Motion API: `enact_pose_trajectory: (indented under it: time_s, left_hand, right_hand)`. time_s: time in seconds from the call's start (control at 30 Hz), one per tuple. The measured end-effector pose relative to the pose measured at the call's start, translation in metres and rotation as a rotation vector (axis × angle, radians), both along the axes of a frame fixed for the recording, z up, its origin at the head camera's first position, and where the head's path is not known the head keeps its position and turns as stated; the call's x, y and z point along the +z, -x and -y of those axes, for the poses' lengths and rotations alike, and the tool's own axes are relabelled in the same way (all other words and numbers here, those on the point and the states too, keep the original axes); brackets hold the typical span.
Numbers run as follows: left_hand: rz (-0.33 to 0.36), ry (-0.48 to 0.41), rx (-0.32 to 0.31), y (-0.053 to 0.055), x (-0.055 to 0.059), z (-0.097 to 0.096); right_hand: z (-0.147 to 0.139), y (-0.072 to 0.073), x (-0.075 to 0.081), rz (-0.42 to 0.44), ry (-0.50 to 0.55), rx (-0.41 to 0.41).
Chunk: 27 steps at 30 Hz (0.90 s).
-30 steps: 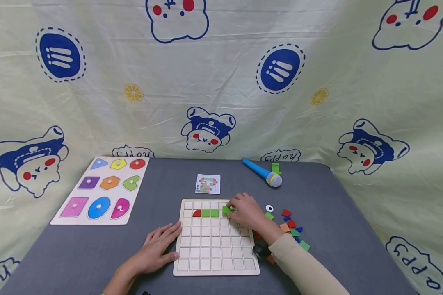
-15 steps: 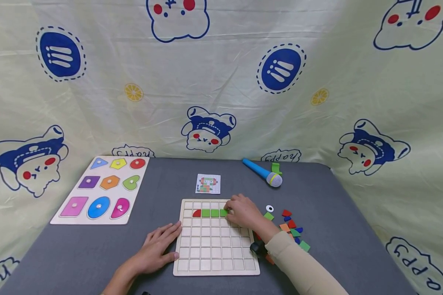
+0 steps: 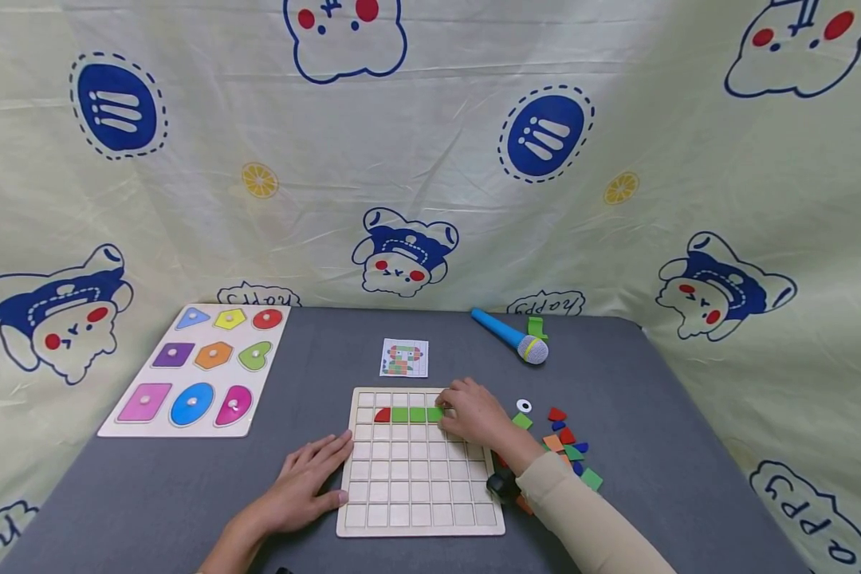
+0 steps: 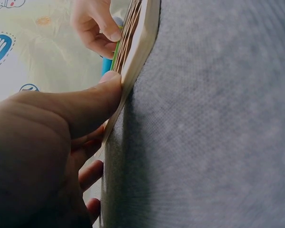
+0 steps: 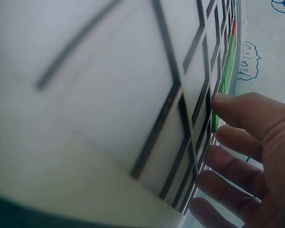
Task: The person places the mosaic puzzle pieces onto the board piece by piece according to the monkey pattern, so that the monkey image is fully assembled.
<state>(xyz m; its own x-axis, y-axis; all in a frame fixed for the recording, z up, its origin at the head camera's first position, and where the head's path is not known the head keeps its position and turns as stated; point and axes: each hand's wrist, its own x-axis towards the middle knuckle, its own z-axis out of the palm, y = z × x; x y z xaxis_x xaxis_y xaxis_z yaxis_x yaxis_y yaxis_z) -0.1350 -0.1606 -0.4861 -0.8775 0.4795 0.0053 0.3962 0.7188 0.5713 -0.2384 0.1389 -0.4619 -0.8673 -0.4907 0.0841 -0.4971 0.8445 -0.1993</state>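
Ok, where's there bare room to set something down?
There's bare table between the shape puzzle and the picture card; in front of the shape puzzle, left of the left hand; and right of the loose tiles. It's crowded along the right side of the grid board, with tiles on both sides of the right arm.

Red curved tile point(image 3: 383, 415), green square tiles point(image 3: 418, 415), pale gridded wooden board point(image 3: 399, 492).
At the far left corner of the grey table point(image 3: 330, 351), a white rectangular board point(image 3: 165, 375) bears multicoloured shapes point(image 3: 192, 404); near the far edge sits a blue, yellow-banded microphone point(image 3: 498, 327).

Board point(image 3: 419, 471) close in both wrist views
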Motion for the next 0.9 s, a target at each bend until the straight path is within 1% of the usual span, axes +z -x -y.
enact_pose_trajectory:
  time_s: [0.17, 0.23, 0.3, 0.37, 0.5, 0.6, 0.77, 0.9]
  left_hand:
    - [-0.004, 0.001, 0.001, 0.0, 0.0, 0.0]
    - [-0.004, 0.001, 0.001, 0.0, 0.0, 0.0]
    - [-0.006, 0.0, 0.002, -0.001, -0.001, 0.0]
    - [-0.009, -0.001, 0.002, -0.001, -0.001, 0.0]
    - [-0.007, -0.007, 0.006, -0.001, -0.001, -0.001]
    - [-0.004, -0.013, 0.01, 0.0, -0.001, -0.001]
    - [-0.013, -0.014, 0.005, -0.001, -0.002, 0.0]
    - [-0.022, -0.012, 0.003, 0.0, -0.003, 0.0]
  right_hand:
    - [-0.005, -0.003, 0.001, 0.037, 0.033, -0.006]
    - [-0.009, -0.005, 0.002, 0.048, 0.066, -0.015]
    - [-0.014, -0.008, 0.006, 0.04, 0.088, -0.035]
    - [-0.022, -0.009, 0.009, 0.013, 0.102, -0.061]
    - [-0.044, -0.011, 0.014, -0.079, 0.095, -0.124]
    - [-0.063, -0.011, 0.016, -0.109, 0.091, -0.185]
    - [-0.095, -0.011, 0.017, -0.078, 0.076, -0.304]
    - [-0.117, -0.013, 0.015, -0.023, 0.045, -0.385]
